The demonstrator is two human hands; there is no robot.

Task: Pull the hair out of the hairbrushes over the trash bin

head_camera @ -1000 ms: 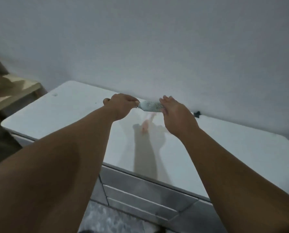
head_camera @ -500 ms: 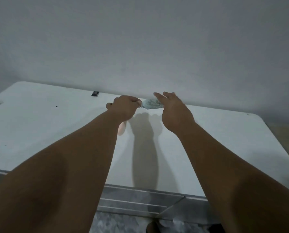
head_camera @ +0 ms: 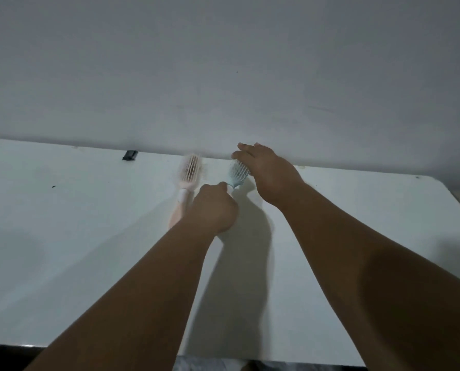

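two hairbrushes: pink hairbrush (head_camera: 189,172), blue hairbrush (head_camera: 238,174)

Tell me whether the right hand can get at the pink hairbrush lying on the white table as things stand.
Probably not directly: the left hand, gripping the blue hairbrush, sits between the right hand and the pink hairbrush.

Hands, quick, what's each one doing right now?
Left hand: closed on the blue brush handle.
Right hand: open, fingers over the brush head.
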